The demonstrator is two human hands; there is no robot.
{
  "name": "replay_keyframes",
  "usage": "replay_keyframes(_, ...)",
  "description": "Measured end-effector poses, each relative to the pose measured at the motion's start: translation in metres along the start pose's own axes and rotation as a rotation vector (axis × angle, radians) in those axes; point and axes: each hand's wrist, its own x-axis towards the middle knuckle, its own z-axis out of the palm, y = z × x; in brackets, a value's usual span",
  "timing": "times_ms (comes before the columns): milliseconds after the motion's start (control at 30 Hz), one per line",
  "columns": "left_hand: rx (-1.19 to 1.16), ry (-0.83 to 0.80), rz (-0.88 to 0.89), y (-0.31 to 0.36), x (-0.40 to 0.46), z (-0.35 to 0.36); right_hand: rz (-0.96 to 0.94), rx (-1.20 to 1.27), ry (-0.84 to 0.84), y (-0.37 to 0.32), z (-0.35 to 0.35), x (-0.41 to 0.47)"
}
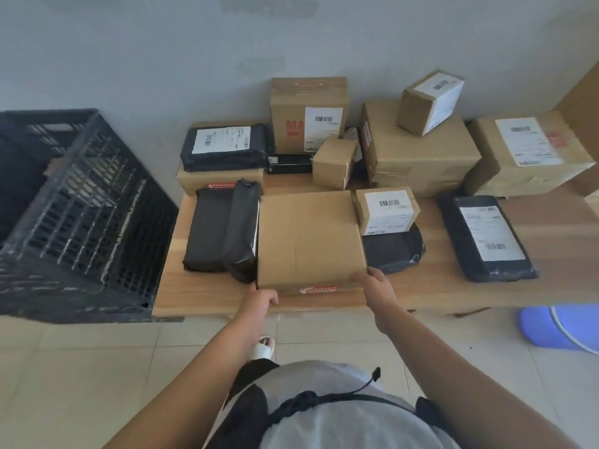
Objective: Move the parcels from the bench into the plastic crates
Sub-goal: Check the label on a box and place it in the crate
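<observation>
Both arms reach forward, bare to above the elbow, as I see it on the head view. Left grip (259, 301) has fingers curled, at the tabletop's near edge. Right grip (377, 286) reaches flatter, fingers extended forward, wrist straight, thumb side toward the left grip.

A wooden bench (421, 286) is crowded with parcels. Along its front edge a strip of bare wood runs left and right of a flat cardboard box (308, 238). That box is hemmed in: a black wrapped parcel (220, 231) touches its left side, and a small labelled box (385, 210) sits just beside its right. Open wood lies between a black round parcel (393, 254) and a black labelled mailer (486, 238). Stacked cartons (418, 150) fill the back against the wall. A black plastic crate (81, 215) stands at the bench's left end, its top open.
</observation>
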Motion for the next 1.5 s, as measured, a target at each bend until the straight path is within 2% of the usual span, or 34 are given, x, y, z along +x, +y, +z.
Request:
replay_keyframes(200, -0.095, 0.061, 0.002, -0.029, -0.050, 0.009, -0.030, 0.063, -0.069, 0.024, -0.035, -0.014)
replay_keyframes(400, -0.113, 0.106, 0.164, -0.029, -0.078, 0.000, -0.119, 0.113, -0.126, 0.016, -0.053, -0.032)
replay_keyframes(667, -0.160, 0.146, 0.337, 0.006, -0.104, -0.009, -0.376, 0.159, -0.132, -0.017, -0.063, -0.064)
replay_keyframes(900, -0.193, 0.166, 0.496, 0.039, -0.114, -0.011, -0.479, 0.192, -0.090, -0.055, -0.061, -0.079)
replay_keyframes(1433, -0.104, 0.192, 0.526, 0.034, -0.099, -0.003, -0.406, 0.140, -0.036, -0.030, -0.055, -0.065)
replay_keyframes(1500, -0.093, 0.208, 0.551, 0.033, -0.099, -0.002, -0.438, 0.040, 0.005, -0.032, -0.056, -0.069)
